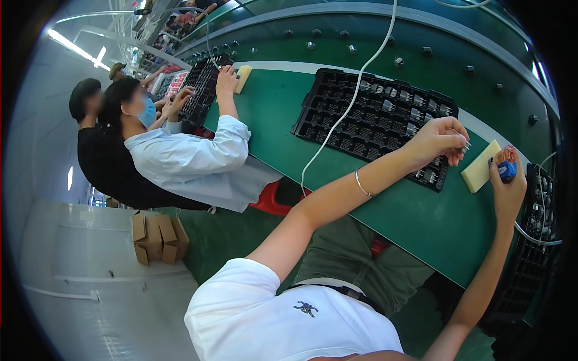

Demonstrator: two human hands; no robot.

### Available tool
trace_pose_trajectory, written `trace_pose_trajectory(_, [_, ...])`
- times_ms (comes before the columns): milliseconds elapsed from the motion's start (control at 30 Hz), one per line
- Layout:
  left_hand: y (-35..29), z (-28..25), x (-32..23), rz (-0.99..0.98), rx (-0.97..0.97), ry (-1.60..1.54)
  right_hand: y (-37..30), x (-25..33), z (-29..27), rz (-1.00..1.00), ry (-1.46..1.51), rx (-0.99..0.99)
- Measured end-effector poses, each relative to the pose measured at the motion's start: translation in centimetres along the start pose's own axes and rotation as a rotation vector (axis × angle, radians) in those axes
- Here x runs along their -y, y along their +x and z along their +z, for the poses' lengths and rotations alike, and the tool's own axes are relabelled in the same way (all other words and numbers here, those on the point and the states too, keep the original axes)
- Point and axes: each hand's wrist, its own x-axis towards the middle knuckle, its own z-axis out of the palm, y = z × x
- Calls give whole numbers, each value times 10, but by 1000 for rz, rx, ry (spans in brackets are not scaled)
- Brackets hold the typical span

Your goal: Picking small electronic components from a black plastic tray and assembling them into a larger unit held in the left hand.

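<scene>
My left hand [442, 141], with a bracelet on its wrist, is closed in a pinch over the right end of a black compartment tray [355, 114]. Between its fingertips is a small metal part with thin pins [465, 146]. Similar metal parts sit in several pockets at the tray's right side, while many pockets on the left hold none. My right hand [509, 191] is wrapped round a small orange-and-blue object [507, 165], whose kind I cannot make out. Just left of that hand, a pale yellow foam block [481, 166] lies on the green table [421, 225].
A white cable [343, 117] hangs across the tray. Another dark tray [533, 240] with parts stands at the far right. Small metal parts [398, 61] sit spaced along the green strip beyond the table. To the left, a co-worker in a light blue shirt [186, 156] works at another tray [201, 90].
</scene>
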Motion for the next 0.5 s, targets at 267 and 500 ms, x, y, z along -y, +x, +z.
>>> trace_pose_trajectory(267, [-2,-1,-3,-6,8,19,-1,3,2,32,72,14])
trace_pose_trajectory(500, [-3,1,-2,-3,12,22,-2,2,0,-13,18,-7])
